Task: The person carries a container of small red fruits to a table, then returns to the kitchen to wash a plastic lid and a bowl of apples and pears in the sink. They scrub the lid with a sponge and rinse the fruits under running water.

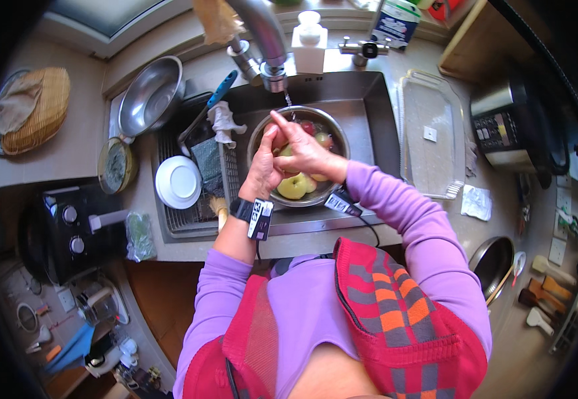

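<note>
My hands meet over a round metal bowl in the sink, just beneath a thin stream of water from the faucet. Pale yellow-green apples and some reddish fruit lie in the bowl. My right hand reaches across with its fingers stretched out, its fingertips against my left hand. The fingers of my left hand are partly hidden, and whatever may lie between the palms does not show. A strapped device sits on my left wrist, another by the right.
Left of the bowl, a drain rack holds a white bowl, a brush and a blue-handled utensil. A metal basin stands farther left. White soap dispenser behind the sink; clear tray to its right.
</note>
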`<state>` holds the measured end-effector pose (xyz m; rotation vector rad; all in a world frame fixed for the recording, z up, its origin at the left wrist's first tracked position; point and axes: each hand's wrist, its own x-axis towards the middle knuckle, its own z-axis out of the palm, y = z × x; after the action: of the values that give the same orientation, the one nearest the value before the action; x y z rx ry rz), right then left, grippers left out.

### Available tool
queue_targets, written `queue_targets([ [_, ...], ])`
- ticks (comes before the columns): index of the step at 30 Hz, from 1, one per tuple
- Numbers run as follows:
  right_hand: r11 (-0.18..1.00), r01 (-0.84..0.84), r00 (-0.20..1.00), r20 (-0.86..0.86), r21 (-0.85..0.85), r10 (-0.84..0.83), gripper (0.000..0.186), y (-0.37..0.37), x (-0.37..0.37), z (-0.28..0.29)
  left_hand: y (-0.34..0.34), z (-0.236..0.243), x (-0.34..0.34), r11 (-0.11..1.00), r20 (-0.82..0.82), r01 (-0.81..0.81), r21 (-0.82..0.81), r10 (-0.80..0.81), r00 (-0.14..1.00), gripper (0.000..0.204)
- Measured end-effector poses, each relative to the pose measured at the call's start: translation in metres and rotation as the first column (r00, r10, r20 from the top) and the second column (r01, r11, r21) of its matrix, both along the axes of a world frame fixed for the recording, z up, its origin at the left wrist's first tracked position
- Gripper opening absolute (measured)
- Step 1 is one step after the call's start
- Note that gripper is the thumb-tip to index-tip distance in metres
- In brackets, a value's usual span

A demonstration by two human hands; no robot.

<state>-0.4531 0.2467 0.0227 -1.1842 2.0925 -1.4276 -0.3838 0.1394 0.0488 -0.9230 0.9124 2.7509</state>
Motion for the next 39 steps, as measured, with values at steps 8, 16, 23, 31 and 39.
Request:
queue_targets([
  [8, 0.988, 0.076, 0.988, 0.124, 0.137, -0.094, 0.071, 0.021, 0.021, 0.015, 0.013, 0.012, 0.018, 0.964, 0.139, 0.267, -0.002, -0.264, 0.954, 0.061],
  [16, 0.942, -0.105, 0.631, 0.711, -0.317, 0.310, 0.047, 0.045, -0.005, 0.059, -0.022, -0.008, 0.023, 0.995, 0.340, 0.100, -0.022, -0.087, 0.937, 0.084],
  [23, 0.912, 0.034, 0.970, 0.204, 0.408, -0.128, 0.066, 0.054, 0.013, 0.026, -0.036, -0.031, 0.021, 0.985, 0.355, 0.064, -0.159, -0.004, 0.935, 0.071],
  [31, 0.980, 0.123, 0.920, 0.351, 0.157, -0.172, 0.061, 0.070, -0.003, 0.060, -0.030, -0.040, 0.014, 0.966, 0.316, 0.080, -0.247, 0.002, 0.949, 0.062],
  [39, 0.678, 0.687, 0.601, 0.321, 0.261, -0.732, 0.050, 0.199, -0.147, 0.065, -0.042, -0.050, 0.021, 0.956, 0.408, 0.091, -0.278, 0.032, 0.912, 0.046],
])
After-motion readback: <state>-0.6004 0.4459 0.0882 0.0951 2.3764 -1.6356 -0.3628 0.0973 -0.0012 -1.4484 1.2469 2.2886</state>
